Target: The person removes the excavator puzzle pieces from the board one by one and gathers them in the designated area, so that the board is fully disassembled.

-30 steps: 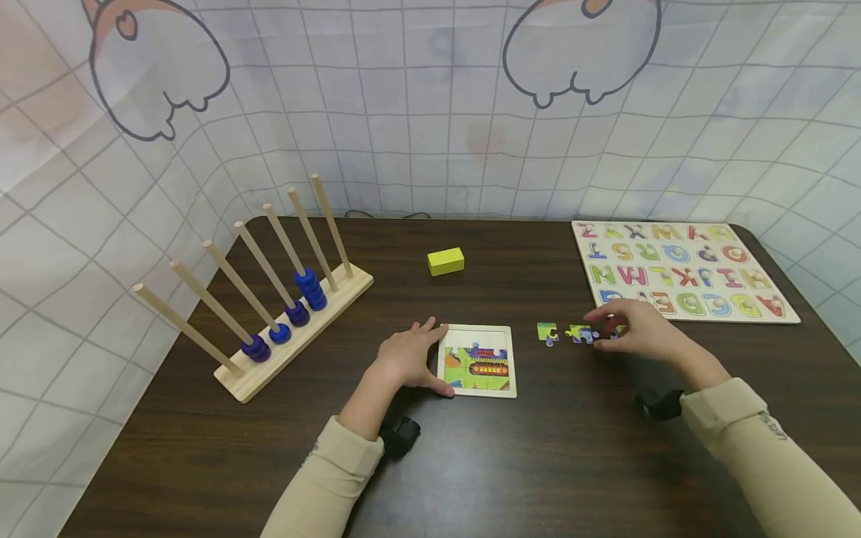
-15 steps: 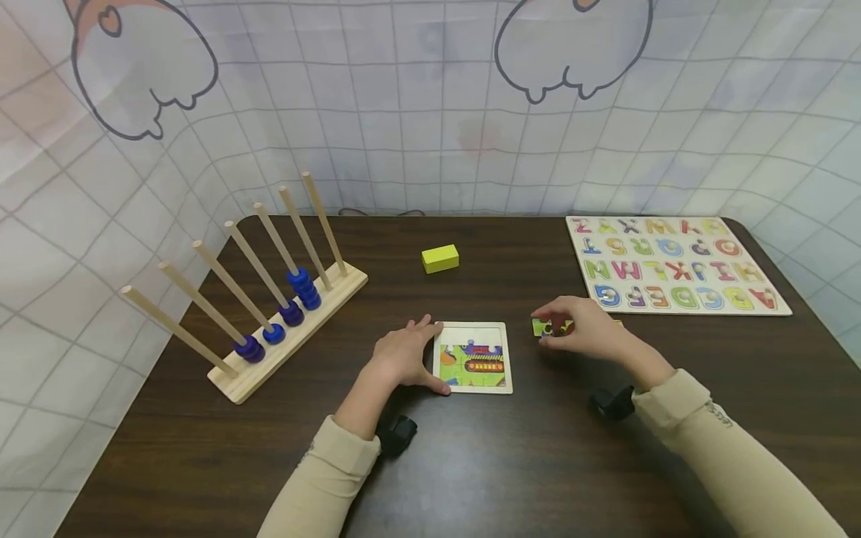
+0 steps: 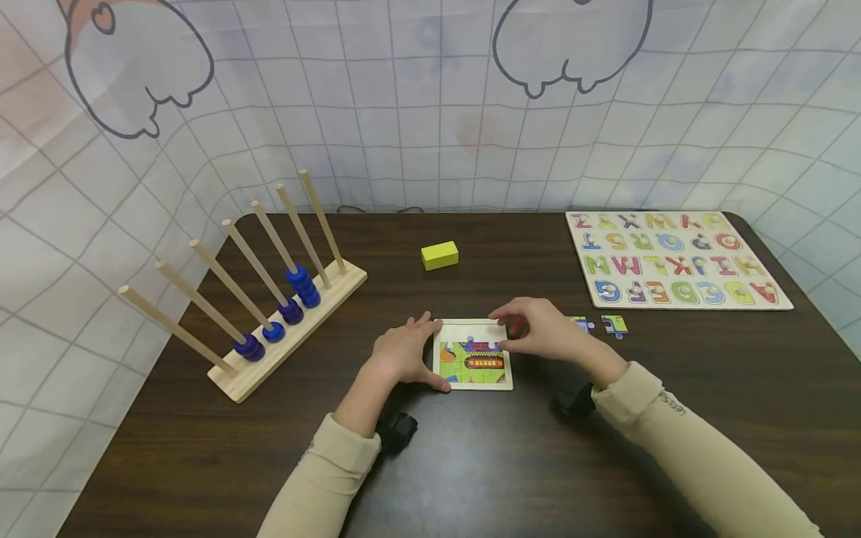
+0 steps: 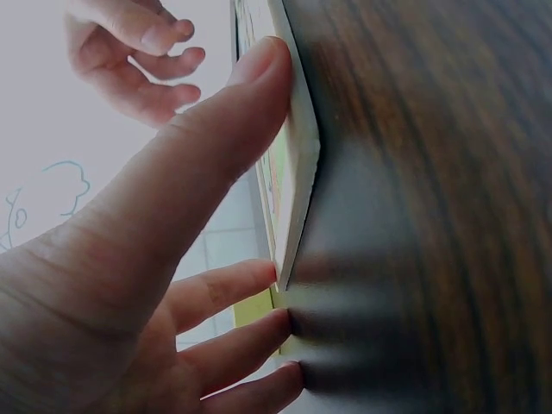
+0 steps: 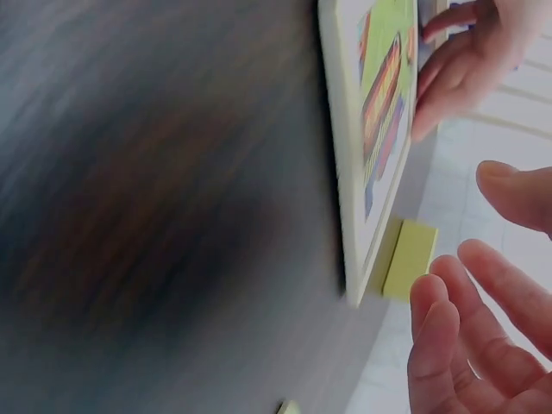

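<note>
A square jigsaw in a pale wooden frame [image 3: 473,388] lies on the table, its lower part filled with green, red and blue pieces and its upper strip bare. My left hand [image 3: 401,351] spans the frame's left side, thumb [image 4: 259,65] at the near corner and fingers toward the far corner. Above the frame's right side hovers my right hand [image 3: 541,329], thumb and fingers apart; the right wrist view reveals nothing between them. Two loose jigsaw pieces, one blue and yellow [image 3: 581,323] and one green and purple [image 3: 614,325], lie right of that hand, which hides the table beneath it.
A wooden counting stand [image 3: 296,332] with tall pegs and blue rings is at left. Behind the jigsaw sits a yellow block [image 3: 440,255]. An alphabet puzzle board [image 3: 679,261] occupies the back right, before a patterned curtain [image 3: 444,104].
My right hand has travelled left from the loose pieces to the jigsaw frame's right side. The left hand stays at the frame. The whole view has shifted slightly.
</note>
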The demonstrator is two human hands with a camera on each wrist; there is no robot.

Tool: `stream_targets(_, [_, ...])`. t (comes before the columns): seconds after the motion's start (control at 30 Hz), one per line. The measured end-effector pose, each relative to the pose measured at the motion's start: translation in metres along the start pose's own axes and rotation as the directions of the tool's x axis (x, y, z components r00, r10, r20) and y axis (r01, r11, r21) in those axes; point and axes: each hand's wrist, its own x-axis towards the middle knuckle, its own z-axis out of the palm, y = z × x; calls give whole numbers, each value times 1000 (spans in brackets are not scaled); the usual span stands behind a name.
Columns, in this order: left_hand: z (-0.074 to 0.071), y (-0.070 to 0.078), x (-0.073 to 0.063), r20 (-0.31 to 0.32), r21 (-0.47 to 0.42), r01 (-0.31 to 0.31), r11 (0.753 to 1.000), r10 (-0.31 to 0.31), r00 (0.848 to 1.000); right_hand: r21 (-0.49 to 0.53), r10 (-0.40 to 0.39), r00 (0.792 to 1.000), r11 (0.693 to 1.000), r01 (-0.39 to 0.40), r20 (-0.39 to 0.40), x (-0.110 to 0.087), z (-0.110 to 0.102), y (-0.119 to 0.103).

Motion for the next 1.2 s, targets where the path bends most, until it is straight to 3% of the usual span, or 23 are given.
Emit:
stream_targets(0.7, [-2, -1, 0, 13, 11, -12, 1000, 11, 1000, 61, 76, 992, 995, -82, 98, 27, 33, -29])
stream_targets(1.2, [0, -3, 2, 11, 5, -16, 1000, 16, 1000, -114, 96, 990, 990, -84, 107, 36, 41, -38])
